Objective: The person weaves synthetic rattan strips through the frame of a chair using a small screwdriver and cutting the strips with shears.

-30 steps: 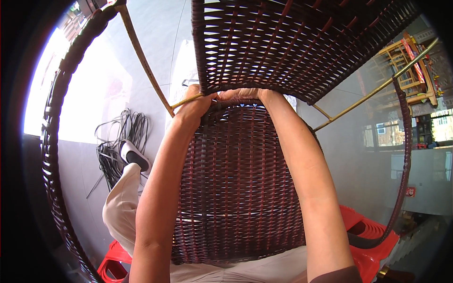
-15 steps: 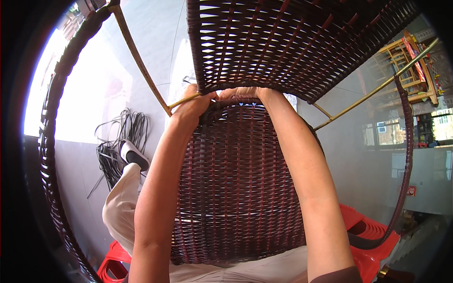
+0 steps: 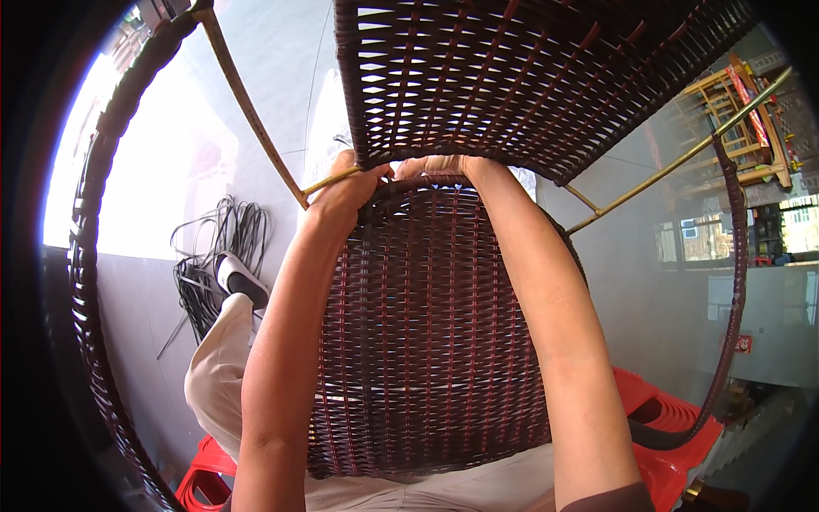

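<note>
Smooth grey floor [image 3: 145, 316] lies beneath a dark-brown-and-red woven-strip chair [image 3: 435, 324] on gold-coloured metal tubing [image 3: 248, 107], both hands [image 3: 341, 192] between its panels [image 3: 512, 85], partly hidden, finger opening and grip indeterminable.

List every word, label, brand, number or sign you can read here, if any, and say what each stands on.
Readable text: none.
Small red-and-white sign on the pale surface at right: too small and blurred to read.
Red strip by the wooden frame, upper right: any lettering is too small to tell.
Upper woven panel and lower woven panel: no lettering visible.
</note>
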`<state>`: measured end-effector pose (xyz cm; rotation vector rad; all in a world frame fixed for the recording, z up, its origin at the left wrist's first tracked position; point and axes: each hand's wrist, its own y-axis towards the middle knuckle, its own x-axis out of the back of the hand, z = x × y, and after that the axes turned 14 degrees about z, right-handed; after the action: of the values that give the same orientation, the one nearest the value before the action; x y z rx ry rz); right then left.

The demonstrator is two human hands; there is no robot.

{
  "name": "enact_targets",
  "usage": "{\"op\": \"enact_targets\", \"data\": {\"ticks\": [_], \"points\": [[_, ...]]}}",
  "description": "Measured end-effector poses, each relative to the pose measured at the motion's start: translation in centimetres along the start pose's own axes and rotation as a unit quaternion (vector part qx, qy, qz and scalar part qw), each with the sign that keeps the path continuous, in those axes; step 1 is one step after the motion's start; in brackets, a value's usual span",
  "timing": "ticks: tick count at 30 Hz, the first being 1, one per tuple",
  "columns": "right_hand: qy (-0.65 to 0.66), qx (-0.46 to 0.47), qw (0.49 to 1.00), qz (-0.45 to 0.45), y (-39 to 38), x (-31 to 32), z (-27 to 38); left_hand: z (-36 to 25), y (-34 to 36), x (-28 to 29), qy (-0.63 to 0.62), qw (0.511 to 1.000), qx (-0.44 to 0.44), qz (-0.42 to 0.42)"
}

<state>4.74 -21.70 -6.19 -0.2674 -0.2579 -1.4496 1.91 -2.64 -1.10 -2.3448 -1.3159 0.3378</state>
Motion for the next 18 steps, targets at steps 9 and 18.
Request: {"op": "enact_targets", "data": {"ticks": [9, 18], "points": [[0.035, -0.009, 0.999, -0.018, -0.2, 0.3, 0.3, -0.7, -1.3, -0.5, 0.029, 0.999, -0.038, -0.012], [0.095, -0.024, 0.993, -0.058, -0.4, 0.3, 1.1, -1.1, -1.2, -0.7, 0.022, 0.999, -0.021, -0.020]]}}
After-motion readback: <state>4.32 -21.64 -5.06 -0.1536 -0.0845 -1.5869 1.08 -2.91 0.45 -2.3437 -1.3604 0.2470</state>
